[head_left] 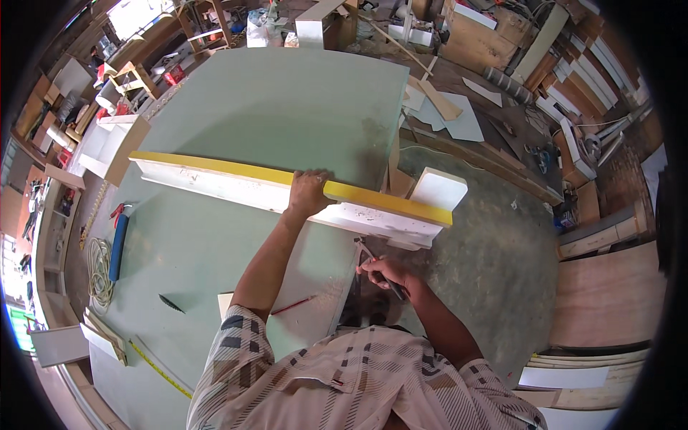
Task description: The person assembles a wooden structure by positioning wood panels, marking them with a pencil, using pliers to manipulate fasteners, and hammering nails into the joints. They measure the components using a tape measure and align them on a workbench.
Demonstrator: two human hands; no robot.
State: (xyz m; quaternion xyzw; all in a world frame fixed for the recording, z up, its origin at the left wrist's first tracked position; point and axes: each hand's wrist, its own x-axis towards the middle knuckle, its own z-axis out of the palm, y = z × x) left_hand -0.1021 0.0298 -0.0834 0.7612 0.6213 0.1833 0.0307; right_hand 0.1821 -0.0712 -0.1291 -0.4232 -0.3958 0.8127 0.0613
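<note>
A long white board (244, 188) with a yellow edge lies across the green worktable (236, 93), and its right end juts past the table's side. My left hand (308, 195) is closed over the board's yellow edge near its middle. Below the board's right part, my right hand (385, 272) is closed round a pair of dark-handled pincers (365, 249). The jaws point up toward the board's underside, apart from it as far as I can see. A white rounded panel (439, 192) stands behind the board's right end.
On the table lie a red pencil (292, 304), a yellow tape measure (161, 369), a coiled hose (100, 269), a blue cylinder (120, 247) and a dark blade-like piece (171, 304). A low platform (494, 161) with offcuts stands to the right. Plywood sheets (605, 297) lean beyond it.
</note>
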